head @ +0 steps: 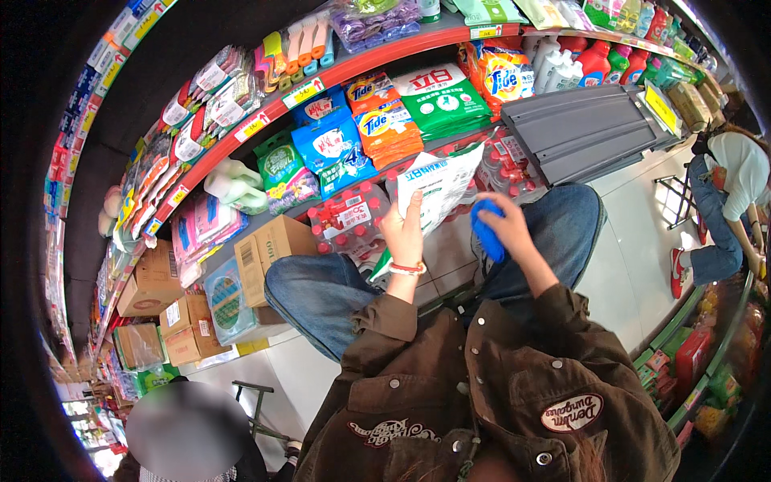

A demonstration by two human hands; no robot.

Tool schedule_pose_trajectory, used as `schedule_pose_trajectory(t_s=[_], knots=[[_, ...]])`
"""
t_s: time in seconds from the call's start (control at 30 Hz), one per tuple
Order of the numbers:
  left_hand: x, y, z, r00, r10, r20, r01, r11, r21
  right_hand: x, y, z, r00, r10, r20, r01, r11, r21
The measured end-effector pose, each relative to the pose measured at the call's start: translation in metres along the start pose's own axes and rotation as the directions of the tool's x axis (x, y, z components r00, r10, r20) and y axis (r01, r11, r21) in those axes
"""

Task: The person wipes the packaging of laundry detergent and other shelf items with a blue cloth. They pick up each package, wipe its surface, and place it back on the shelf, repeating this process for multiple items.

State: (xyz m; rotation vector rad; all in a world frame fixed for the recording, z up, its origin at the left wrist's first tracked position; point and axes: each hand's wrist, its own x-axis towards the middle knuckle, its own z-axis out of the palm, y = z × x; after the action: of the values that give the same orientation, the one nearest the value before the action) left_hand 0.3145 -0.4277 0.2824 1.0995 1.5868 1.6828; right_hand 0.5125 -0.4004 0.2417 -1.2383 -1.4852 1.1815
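Observation:
My left hand (402, 234) grips a white and green plastic detergent bag (443, 184) by its near left edge, thumb on top. The bag is tilted up in front of the lower shelf and bears printed writing. Bunched in my right hand (511, 226) is a blue cloth (486, 234), just to the right of the bag; whether it touches the bag I cannot tell. Both hands are above the gap between my bent knees. Beyond the bag stand stacked orange Tide packs (388, 129), a large green and white detergent bag (443, 102) and blue detergent bags (331, 147).
Shrink-wrapped red-capped bottles (349, 217) sit under the shelf. A dark grey shelf panel (578, 132) lies at right. Cardboard boxes (271, 250) stand left. One person (726, 181) bends beside a folding stool (671, 193) at right; another person (187, 431) is at lower left.

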Motion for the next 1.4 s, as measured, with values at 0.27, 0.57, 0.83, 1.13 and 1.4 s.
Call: schedule_pose_trajectory(t_s=[0.27,0.57,0.83,1.13,1.4], knots=[[-0.018,0.016,0.031,0.940,-0.314,0.134,0.330,0.735,-0.593,-0.055,-0.047,0.066,0.971,0.076,0.228,0.062,0.836,-0.546],[-0.021,0.016,0.048,0.929,-0.369,-0.009,0.273,0.702,-0.658,-0.062,-0.049,0.069,0.969,-0.050,0.240,0.204,0.710,-0.674],[0.018,0.013,0.013,0.905,-0.156,0.395,0.387,0.688,-0.614,-0.028,-0.051,0.043,0.983,-0.112,0.144,0.145,0.958,-0.248],[-0.028,-0.134,-0.024,0.588,-0.736,0.335,0.805,0.572,-0.156,-0.008,-0.126,0.033,0.946,0.234,0.223,-0.320,0.776,0.543],[-0.037,-0.058,-0.016,0.540,-0.449,0.711,0.823,0.107,-0.558,-0.003,-0.133,-0.010,0.969,0.175,0.173,-0.244,0.595,0.765]])
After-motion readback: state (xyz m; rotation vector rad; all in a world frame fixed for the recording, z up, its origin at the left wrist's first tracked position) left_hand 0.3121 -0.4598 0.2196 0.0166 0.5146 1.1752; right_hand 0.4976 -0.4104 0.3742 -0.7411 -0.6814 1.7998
